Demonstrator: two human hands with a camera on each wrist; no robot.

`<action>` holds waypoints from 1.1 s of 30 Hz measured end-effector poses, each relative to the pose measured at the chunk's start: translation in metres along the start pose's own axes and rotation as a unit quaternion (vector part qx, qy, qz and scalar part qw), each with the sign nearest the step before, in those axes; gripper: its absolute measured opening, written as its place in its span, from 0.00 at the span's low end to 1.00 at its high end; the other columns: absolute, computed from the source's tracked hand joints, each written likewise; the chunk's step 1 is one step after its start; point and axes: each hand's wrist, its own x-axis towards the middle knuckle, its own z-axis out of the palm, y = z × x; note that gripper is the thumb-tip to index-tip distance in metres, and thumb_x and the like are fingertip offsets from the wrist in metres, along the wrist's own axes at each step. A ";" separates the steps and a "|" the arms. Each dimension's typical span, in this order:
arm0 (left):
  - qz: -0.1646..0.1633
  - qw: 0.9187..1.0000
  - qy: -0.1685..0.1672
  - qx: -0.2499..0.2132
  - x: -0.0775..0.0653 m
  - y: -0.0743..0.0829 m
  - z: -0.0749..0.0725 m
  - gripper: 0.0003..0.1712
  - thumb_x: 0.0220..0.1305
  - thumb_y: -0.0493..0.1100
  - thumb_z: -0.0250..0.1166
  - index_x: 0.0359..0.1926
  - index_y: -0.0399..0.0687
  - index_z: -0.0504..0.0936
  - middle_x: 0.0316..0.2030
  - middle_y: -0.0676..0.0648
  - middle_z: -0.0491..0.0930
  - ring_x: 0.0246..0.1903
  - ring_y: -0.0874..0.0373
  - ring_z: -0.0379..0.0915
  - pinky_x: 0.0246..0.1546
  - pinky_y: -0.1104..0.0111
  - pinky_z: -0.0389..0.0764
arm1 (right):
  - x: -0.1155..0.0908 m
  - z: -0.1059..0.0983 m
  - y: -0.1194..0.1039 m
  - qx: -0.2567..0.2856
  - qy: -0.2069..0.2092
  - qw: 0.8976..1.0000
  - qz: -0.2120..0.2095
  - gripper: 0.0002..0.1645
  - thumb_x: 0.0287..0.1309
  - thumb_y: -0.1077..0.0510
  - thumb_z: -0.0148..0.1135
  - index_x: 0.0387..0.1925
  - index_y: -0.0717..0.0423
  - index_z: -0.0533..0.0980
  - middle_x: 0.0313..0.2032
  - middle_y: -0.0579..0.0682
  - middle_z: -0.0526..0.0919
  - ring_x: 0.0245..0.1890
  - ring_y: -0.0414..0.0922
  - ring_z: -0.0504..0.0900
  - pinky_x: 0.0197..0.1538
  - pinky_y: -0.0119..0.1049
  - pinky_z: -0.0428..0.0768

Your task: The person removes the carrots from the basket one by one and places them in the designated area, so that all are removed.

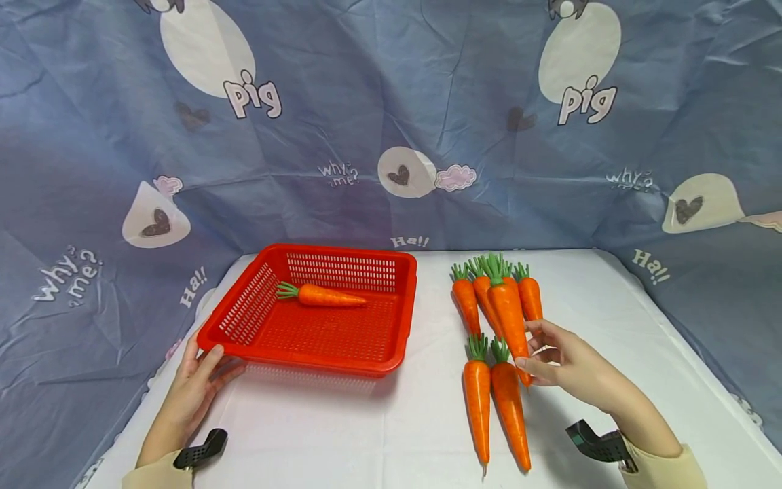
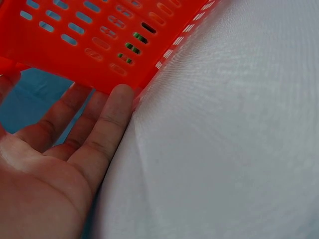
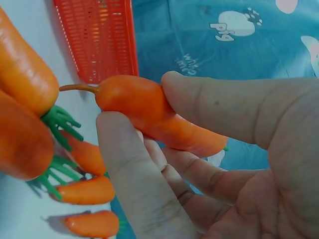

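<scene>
My right hand (image 1: 565, 360) pinches an orange carrot (image 1: 508, 312) near its tapered tip, thumb on one side and fingers on the other. Its green top points away, overlapping a group of carrots (image 1: 466, 303) behind it in the head view. In the right wrist view the held carrot (image 3: 144, 107) shows its thin brown tip end. At the near left corner of a red plastic basket (image 1: 305, 360), my left hand (image 1: 198, 387) has its thumb at the rim and its fingers against the outer wall. One carrot (image 1: 324, 296) lies inside the basket.
Two carrots (image 1: 476, 401) lie side by side nearer to me, tops pointing away, left of my right hand. A white cloth covers the table (image 1: 318, 435). Blue printed fabric (image 1: 342, 81) rises behind it and along both sides.
</scene>
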 end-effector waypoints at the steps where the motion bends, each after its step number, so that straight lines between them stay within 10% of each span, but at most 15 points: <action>1: 0.000 1.000 -0.001 -0.001 0.000 0.000 0.000 0.32 0.87 0.40 0.49 0.82 0.65 0.52 0.65 0.61 0.74 0.53 0.67 0.85 0.49 0.71 0.90 | -0.001 0.000 0.002 0.002 0.000 1.000 0.004 0.42 0.68 0.58 0.73 0.73 0.70 0.61 0.49 0.61 0.74 0.47 0.51 0.83 0.46 0.42 0.93; 33: -0.013 1.000 0.005 0.009 0.000 0.000 0.001 0.33 0.86 0.42 0.50 0.82 0.68 0.52 0.66 0.62 0.72 0.54 0.70 0.83 0.50 0.71 0.89 | -0.056 -0.021 0.070 0.012 -0.004 0.998 0.064 0.40 0.74 0.56 0.66 0.73 0.74 0.59 0.48 0.57 0.79 0.39 0.44 0.89 0.44 0.39 0.92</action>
